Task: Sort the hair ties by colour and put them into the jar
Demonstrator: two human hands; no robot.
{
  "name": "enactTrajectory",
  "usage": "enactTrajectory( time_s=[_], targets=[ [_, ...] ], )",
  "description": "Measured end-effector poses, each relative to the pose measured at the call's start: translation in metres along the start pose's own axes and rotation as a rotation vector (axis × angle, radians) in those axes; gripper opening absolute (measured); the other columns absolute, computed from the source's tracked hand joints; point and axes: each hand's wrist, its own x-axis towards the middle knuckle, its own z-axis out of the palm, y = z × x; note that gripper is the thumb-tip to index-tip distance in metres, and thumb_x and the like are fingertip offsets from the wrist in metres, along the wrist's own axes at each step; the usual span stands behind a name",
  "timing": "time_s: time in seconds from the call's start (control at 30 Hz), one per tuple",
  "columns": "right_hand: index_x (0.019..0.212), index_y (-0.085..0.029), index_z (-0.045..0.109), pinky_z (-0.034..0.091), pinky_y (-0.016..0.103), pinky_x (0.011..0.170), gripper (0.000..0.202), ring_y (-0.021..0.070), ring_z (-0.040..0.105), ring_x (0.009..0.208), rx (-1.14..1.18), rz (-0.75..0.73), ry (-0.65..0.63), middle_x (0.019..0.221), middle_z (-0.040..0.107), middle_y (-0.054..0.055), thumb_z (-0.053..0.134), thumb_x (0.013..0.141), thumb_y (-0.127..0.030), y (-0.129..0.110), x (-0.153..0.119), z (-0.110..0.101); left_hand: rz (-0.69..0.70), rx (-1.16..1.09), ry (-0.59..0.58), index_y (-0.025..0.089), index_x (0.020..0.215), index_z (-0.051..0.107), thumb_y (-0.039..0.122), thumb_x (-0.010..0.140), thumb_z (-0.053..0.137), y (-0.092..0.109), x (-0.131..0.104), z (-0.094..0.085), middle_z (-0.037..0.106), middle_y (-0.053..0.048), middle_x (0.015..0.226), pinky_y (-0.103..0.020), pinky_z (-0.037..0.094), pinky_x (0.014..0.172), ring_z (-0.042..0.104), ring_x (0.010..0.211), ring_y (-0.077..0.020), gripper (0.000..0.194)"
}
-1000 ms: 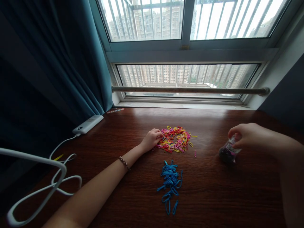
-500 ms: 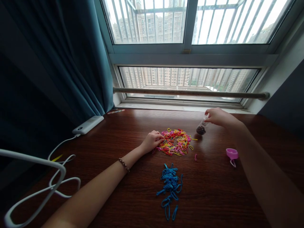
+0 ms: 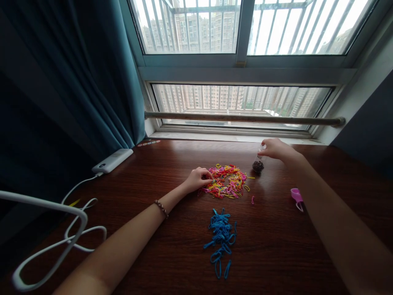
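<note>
My right hand [image 3: 274, 148] grips the top of a small clear bottle [image 3: 258, 162] with dark bits in its lower part. The bottle looks upright on the table. At the left edge of a pile of red, yellow and pink rubber bands [image 3: 235, 186], my left hand [image 3: 198, 179] has its fingertips drawn together; whatever they may hold is too small to make out. The pile forms a rough ring with a gap in its middle. Closer to me lies a heap of blue rubber bands [image 3: 221, 229]. A single pink band [image 3: 252, 200] rests apart from both.
Partly behind my right forearm is a pink plastic piece [image 3: 296, 195]. A white power strip [image 3: 113, 160] lies by the curtain [image 3: 123, 94], its cable [image 3: 78, 217] looping over the left side. The window and a metal rail [image 3: 239, 118] border the wooden table's [image 3: 172, 254] back.
The bottle in my right hand has gone from tilted to about upright, shifting slightly left. My left hand stays at the pile, its fingers slightly shifted. The view has moved a little.
</note>
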Motion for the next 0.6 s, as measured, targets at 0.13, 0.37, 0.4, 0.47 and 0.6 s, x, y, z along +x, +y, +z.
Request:
enactTrajectory(
  time_s=[0.13, 0.37, 0.4, 0.47, 0.6],
  targets=[
    [0.108, -0.013, 0.053, 0.043, 0.035, 0.068, 0.057, 0.0278, 0.055, 0.086, 0.051, 0.03, 0.223, 0.097, 0.06, 0.015, 0.067, 0.061, -0.043, -0.015, -0.024, 0.003, -0.012, -0.011, 0.0, 0.019, 0.071, 0.066, 0.033, 0.069, 0.061, 0.001, 0.0, -0.001, 0.064, 0.0, 0.074, -0.024, 0.04, 0.069, 0.053, 0.073, -0.0143, 0.014],
    [0.095, -0.018, 0.057, 0.043, 0.036, 0.081, 0.019, 0.0219, 0.053, 0.089, 0.414, -0.391, 0.602, 0.094, 0.06, 0.009, 0.043, 0.081, -0.02, -0.081, -0.1, 0.066, 0.003, 0.027, -0.023, 0.018, 0.069, 0.063, 0.035, 0.066, 0.064, 0.006, -0.001, -0.004, 0.063, 0.0, 0.076, -0.025, 0.04, 0.071, 0.053, 0.074, -0.0146, 0.017],
    [0.093, -0.019, 0.057, 0.044, 0.036, 0.08, 0.019, 0.0214, 0.054, 0.088, 0.459, -0.434, 0.586, 0.092, 0.061, 0.008, 0.043, 0.082, -0.019, -0.086, -0.106, 0.077, 0.009, 0.032, -0.031, 0.019, 0.068, 0.063, 0.035, 0.065, 0.064, 0.006, -0.001, -0.004, 0.063, 0.0, 0.077, -0.025, 0.039, 0.072, 0.052, 0.075, -0.0148, 0.016],
    [0.09, -0.021, 0.059, 0.045, 0.036, 0.078, 0.018, 0.0213, 0.055, 0.085, 0.501, -0.508, 0.529, 0.088, 0.062, 0.007, 0.044, 0.081, -0.018, -0.092, -0.111, 0.095, 0.012, 0.03, -0.047, 0.019, 0.068, 0.063, 0.033, 0.066, 0.064, 0.006, 0.0, -0.004, 0.063, 0.0, 0.078, -0.026, 0.039, 0.074, 0.052, 0.077, -0.015, 0.014],
    [0.087, -0.02, 0.06, 0.045, 0.036, 0.077, 0.017, 0.0212, 0.055, 0.084, 0.567, -0.487, 0.502, 0.083, 0.062, 0.006, 0.044, 0.081, -0.016, -0.091, -0.105, 0.106, 0.012, 0.006, -0.055, 0.019, 0.066, 0.063, 0.032, 0.068, 0.062, 0.002, 0.002, -0.003, 0.063, 0.0, 0.076, -0.026, 0.039, 0.073, 0.052, 0.076, -0.0147, 0.013]
  ],
)
